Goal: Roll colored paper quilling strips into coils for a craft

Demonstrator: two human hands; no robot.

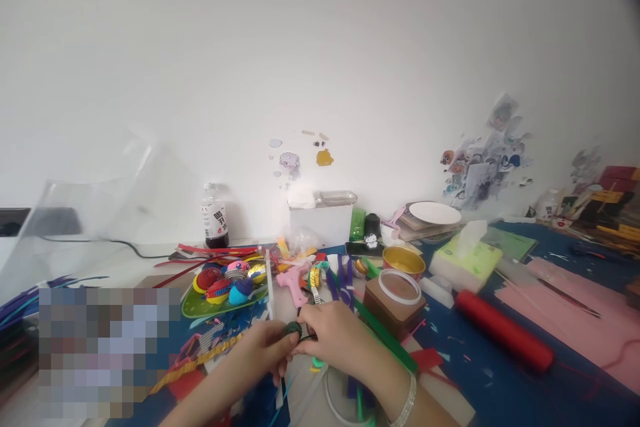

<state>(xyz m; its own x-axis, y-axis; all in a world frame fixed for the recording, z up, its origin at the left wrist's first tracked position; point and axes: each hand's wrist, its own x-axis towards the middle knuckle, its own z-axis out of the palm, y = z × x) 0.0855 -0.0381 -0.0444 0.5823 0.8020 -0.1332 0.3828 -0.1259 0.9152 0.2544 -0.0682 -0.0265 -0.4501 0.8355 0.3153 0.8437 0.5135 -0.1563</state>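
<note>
My left hand [264, 352] and my right hand [336, 338] meet low in the middle of the view. Both pinch a small dark green rolled paper coil [293, 329] between their fingertips. A thin dark strip trails from the coil toward my right hand. My right wrist wears a white beaded bracelet [406, 403]. Just beyond the hands lie a pink glue gun [295, 281] and purple paper strips [340, 278]. A green tray [196, 307] with several coloured coiled paper balls sits to the left.
A brown box with a white tape ring [399, 287], a gold bowl [403, 259], a tissue pack [467, 259] and a red roll [503, 330] lie to the right. A bottle [215, 217] and a white box [320, 221] stand against the wall. Pink sheets [575, 320] cover the far right.
</note>
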